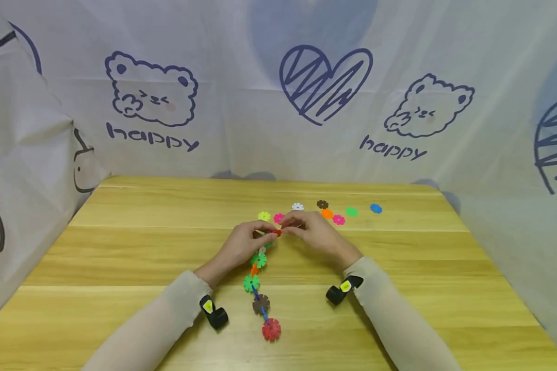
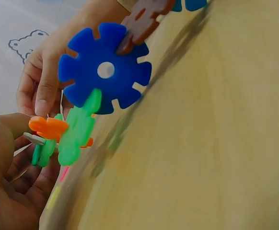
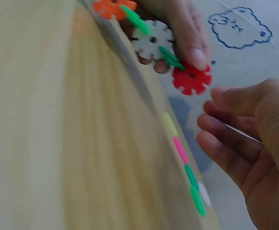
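The left hand (image 1: 242, 243) pinches a red notched disc (image 1: 277, 233) at the centre of the head view, its thumb laid on the disc's face. The right hand (image 1: 317, 234) is just to the right, its fingers loosely bent and spread, with hold of nothing; in the right wrist view its thumb tip is just beside the red disc's edge.

That disc ends a chain of interlocked plastic discs (image 1: 251, 283), which runs from the left fingertips down toward the lower centre of the frame. Next along it come green, white, green, orange, green, blue, brown and blue discs, then a second red disc (image 1: 271, 329) at the near end. In the left wrist view, a blue disc (image 2: 87, 62) faces the camera at upper centre, with a brown and a light green one slotted into its rim.

Beyond the hands, loose discs lie across the upper middle of the frame: yellow (image 1: 264, 216), pink (image 1: 279, 218), white (image 1: 298, 206), brown (image 1: 322, 204), orange (image 1: 327, 214), another pink (image 1: 339, 220), green (image 1: 351, 212) and, farthest right, blue (image 1: 376, 208). All lie on a wood-grain table (image 1: 144, 247).

Pale sleeves (image 1: 153, 319) cover both forearms, and a black camera (image 1: 217, 318) is worn at each wrist. A white cloth (image 1: 241, 134) printed with bears, hearts and "happy" fills the upper frame.
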Available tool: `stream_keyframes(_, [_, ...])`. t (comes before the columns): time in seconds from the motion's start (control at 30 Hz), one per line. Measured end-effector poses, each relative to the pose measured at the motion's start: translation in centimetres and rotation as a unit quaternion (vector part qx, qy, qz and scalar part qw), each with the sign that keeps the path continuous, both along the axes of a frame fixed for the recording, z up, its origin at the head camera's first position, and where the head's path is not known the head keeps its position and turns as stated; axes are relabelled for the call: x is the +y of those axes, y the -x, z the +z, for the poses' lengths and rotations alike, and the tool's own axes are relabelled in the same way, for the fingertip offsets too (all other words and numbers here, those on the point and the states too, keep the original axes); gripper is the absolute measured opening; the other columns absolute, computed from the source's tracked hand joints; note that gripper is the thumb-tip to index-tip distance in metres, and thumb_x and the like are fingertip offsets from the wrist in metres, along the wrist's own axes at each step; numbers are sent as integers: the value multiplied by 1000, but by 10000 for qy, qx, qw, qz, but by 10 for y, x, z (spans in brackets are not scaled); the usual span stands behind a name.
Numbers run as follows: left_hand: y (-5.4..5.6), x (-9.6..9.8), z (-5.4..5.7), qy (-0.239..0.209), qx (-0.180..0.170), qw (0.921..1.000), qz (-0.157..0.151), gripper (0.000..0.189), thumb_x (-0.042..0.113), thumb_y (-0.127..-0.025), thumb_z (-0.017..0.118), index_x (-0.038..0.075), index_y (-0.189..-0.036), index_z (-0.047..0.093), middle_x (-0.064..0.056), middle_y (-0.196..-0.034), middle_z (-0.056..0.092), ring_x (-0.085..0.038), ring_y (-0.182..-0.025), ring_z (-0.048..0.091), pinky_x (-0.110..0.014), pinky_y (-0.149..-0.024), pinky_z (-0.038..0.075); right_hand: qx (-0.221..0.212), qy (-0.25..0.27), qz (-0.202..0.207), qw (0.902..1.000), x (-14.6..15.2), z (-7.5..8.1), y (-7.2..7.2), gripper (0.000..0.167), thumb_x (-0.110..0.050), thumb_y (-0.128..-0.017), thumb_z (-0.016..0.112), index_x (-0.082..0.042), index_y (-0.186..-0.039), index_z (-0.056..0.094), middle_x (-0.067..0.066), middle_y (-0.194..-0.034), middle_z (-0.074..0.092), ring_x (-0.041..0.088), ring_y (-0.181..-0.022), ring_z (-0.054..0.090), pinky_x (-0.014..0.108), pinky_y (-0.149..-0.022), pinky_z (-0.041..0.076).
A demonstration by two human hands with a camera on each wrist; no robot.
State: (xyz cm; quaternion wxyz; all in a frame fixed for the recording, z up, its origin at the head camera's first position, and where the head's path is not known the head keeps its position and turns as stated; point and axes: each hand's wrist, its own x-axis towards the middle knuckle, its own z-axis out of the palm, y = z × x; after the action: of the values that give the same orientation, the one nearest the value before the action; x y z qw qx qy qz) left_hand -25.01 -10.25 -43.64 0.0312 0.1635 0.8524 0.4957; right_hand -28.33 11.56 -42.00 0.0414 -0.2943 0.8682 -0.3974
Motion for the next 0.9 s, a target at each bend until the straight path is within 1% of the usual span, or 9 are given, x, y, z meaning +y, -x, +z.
stream_keyframes(0.1, [1,0,-3,-124,-120,9998,89,18,28,-94,68,16,-106,74,4,-102,70,-13,-80,64,-30,-70,52,-31,-69,-283,9996,7,2,6,19,-19,-98,62,-10,-113,69,-4,-106,68,14,-97,63,36,-87,52])
stream_keyframes(0.2, [1,0,-7,-237,-187,9994,186,18,28,-94,69,15,-104,74,4,-100,70,-13,-80,64,-29,-68,51,-51,-107,-599,9981,16,1,13,24,-22,-98,62,-8,-116,69,-1,-110,68,17,-100,63,39,-89,51])
stream_keyframes(0.3, [1,-1,-9,-314,-205,9990,234,19,28,-94,69,14,-103,75,3,-98,70,-14,-79,63,-30,-67,50,-37,-133,-841,9964,24,0,19,23,-21,-98,63,-8,-116,70,2,-111,68,20,-101,62,40,-90,50])
stream_keyframes(0.4, [2,-1,-10,-376,-270,9986,244,20,30,-94,69,14,-103,75,3,-97,70,-15,-79,62,-30,-68,50,1,-235,-968,9950,31,-3,23,22,-18,-97,64,-8,-115,70,5,-111,68,22,-99,62,40,-89,51])
stream_keyframes(0.47, [1,-2,-11,-422,-338,9982,244,20,30,-94,68,14,-103,75,3,-97,70,-15,-79,60,-30,-67,49,48,-350,-968,9947,34,-4,26,22,-17,-96,65,-6,-115,70,6,-108,67,23,-97,62,40,-87,51])
stream_keyframes(0.53, [2,-3,-12,-485,-421,9976,241,20,31,-95,67,15,-103,76,3,-97,70,-16,-75,57,-29,-66,47,51,-490,-973,9940,37,-7,28,23,-17,-96,66,-6,-116,70,6,-105,66,24,-95,62,39,-86,52])
stream_keyframes(0.6, [2,-3,-12,-560,-455,9971,227,21,31,-95,66,15,-104,76,3,-98,71,-17,-73,53,-29,-65,45,43,-627,-959,9934,39,-9,30,25,-16,-95,66,-5,-117,69,7,-104,66,24,-95,61,40,-86,51])
stream_keyframes(0.8, [1,-4,-14,-811,-528,9952,131,23,33,-96,65,15,-105,76,4,-102,71,-18,-83,55,-31,-73,47,-82,-1009,-851,9912,40,-13,30,30,-19,-94,68,-5,-120,68,12,-117,64,29,-108,60,45,-96,47])
stream_keyframes(0.9, [1,-5,-15,-871,-574,9945,94,23,33,-96,65,15,-105,76,3,-101,71,-19,-79,53,-31,-70,46,-55,-1164,-800,9900,39,-16,30,32,-22,-94,69,-5,-121,68,14,-121,60,30,-110,58,46,-98,45])
